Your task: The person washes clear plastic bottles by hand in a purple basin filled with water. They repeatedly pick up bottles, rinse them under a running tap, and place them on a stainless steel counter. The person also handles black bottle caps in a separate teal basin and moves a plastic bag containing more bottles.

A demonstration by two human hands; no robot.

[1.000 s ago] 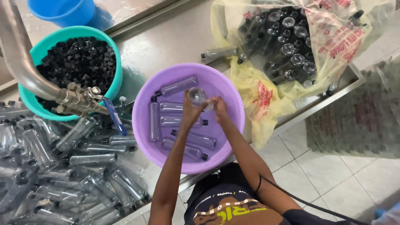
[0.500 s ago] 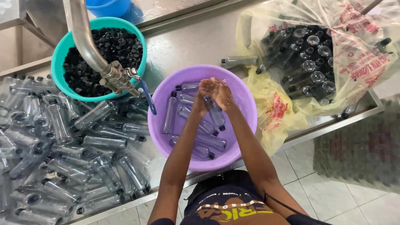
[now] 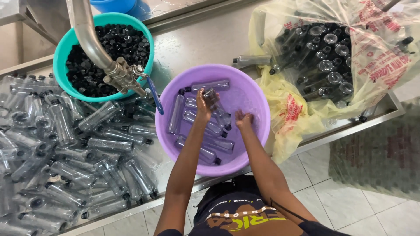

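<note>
A purple basin [image 3: 259, 144] of water sits on the steel counter with several capped clear plastic bottles [image 3: 205, 153] floating in it. My left hand [image 3: 202, 107] is over the basin's middle, closed on a clear bottle [image 3: 213, 96] that it holds just above the water. My right hand [image 3: 243, 119] is a little to the right and apart from it. It hangs low over the floating bottles with its fingers bent down, and its grip is hidden.
A teal basin [image 3: 59, 65] of black caps [image 3: 113, 48] stands at the back left under a steel tap [image 3: 124, 78]. Capped bottles [image 3: 65, 144] are heaped on the counter at left. A yellow plastic bag [image 3: 288, 113] of uncapped bottles [image 3: 326, 57] lies at right. A blue bucket [image 3: 118, 5] stands behind.
My hands were together on one bottle over the basin. They have parted: the left keeps the bottle, the right has dropped toward the water. The view has shifted right.
</note>
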